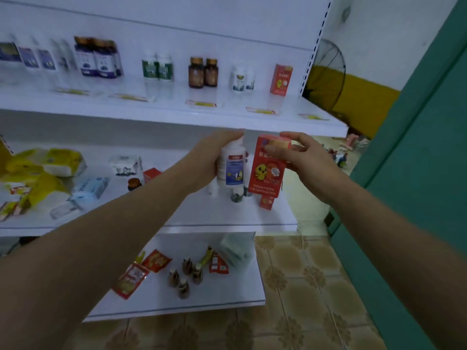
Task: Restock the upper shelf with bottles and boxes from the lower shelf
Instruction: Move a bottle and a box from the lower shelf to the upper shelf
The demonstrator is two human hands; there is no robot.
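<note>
My left hand [208, 159] is curled round a white bottle [231, 169], and my right hand [307, 159] pinches a red box [267, 170] near its top. The 2 are held upright, just beside each other, below the upper shelf [177, 114] edge and above the lower shelf [227, 214].

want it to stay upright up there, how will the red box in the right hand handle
The red box looks like thin card, so probably light and easily dented where the right hand pinches its top. Tall and narrow, it may tip if nudged on the upper shelf.
</note>
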